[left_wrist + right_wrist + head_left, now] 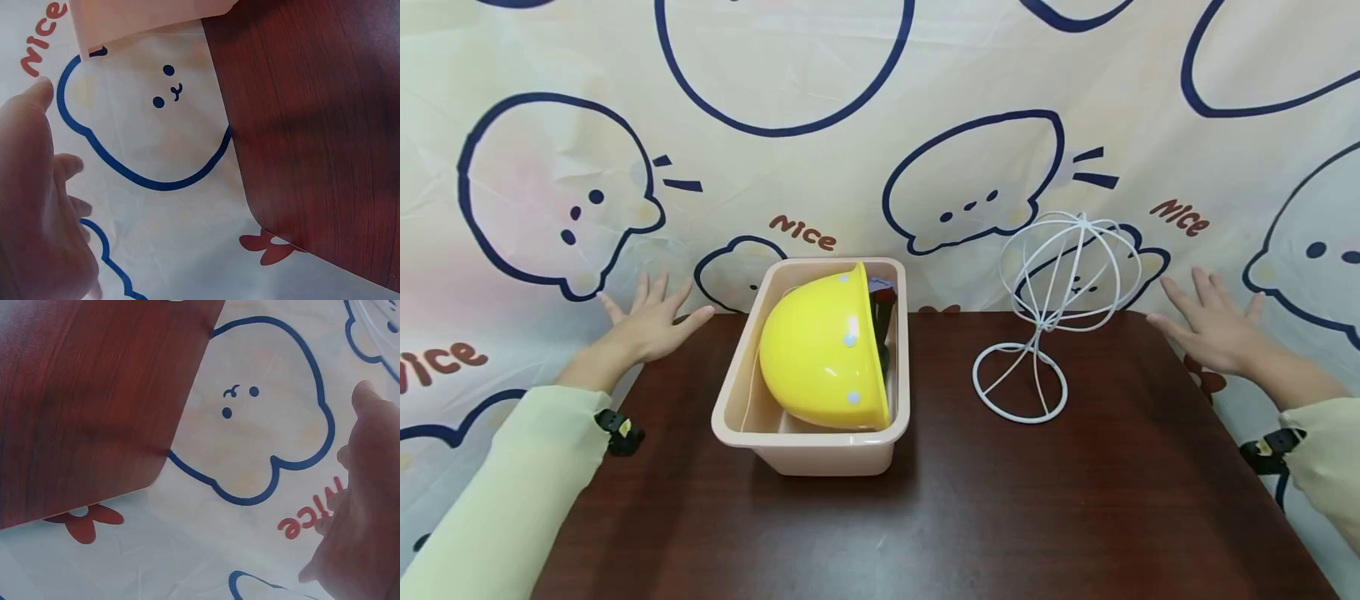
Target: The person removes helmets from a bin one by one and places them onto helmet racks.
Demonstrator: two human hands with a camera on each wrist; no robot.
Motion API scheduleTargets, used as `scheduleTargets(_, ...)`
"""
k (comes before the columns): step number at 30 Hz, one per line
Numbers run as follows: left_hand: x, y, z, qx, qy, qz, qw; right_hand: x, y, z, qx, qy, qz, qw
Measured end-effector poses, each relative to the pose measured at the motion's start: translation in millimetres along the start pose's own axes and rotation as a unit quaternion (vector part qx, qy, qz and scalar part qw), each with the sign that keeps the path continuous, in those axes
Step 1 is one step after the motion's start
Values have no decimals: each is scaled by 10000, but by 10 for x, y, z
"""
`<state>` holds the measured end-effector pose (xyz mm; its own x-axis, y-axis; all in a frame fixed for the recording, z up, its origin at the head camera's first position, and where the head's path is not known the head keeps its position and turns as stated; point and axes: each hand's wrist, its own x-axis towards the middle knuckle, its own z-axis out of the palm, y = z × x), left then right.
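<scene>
My left hand [651,323] is spread with fingers apart over the table's left back corner, holding nothing. To its right stands a beige plastic bin [838,461], and inside it a yellow helmet [820,354] with pale dots lies on its side. Dark straps [882,321] show beside the helmet's rim, partly hidden by it. My right hand [1213,325], likewise spread and holding nothing, hovers by the right back corner. Nearest to it is a white wire stand [1037,333] with a round cage top and ring base, upright on the table.
The dark brown wooden table [1000,517] reaches back to a cream curtain [850,183] printed with blue cartoon outlines. A black wrist camera [620,432] is strapped at the left sleeve, and another wrist camera [1272,450] at the right sleeve.
</scene>
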<state>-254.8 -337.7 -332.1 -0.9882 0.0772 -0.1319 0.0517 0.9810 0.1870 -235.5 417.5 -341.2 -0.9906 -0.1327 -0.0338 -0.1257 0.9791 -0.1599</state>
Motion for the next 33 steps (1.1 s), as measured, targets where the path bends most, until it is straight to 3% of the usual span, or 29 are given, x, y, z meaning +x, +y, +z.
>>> scheduleTargets(4, -98, 25, -17, -193, -76, 114, 9997, -129, -13, -41, 94, -51, -192, 9998)
scheduleTargets(7, -190, 78, -18, -637, -186, 317, 9973, -235, -63, -56, 82, -225, -311, 9992)
scheduleTargets(11, -299, 174, 13, -1458, -386, 542, 9871, -367, -201, -34, 254, -392, -489, 9977)
scheduleTargets(15, -386, 260, 57, -2097, -651, 544, 9741, -491, -374, 8, 801, -441, -652, 9937)
scheduleTargets(22, -471, 335, 155, -3160, -977, 429, 9428, -646, -727, 26, 1444, -401, -1138, 9821)
scheduleTargets(29, -472, 368, 216, -4063, -1311, 486, 9030, -697, -1139, 56, 1600, -425, -1608, 9730)
scheduleTargets(33, -454, 371, 242, -4320, -1405, 497, 8895, -634, -1398, 71, 1818, -420, -2000, 9619)
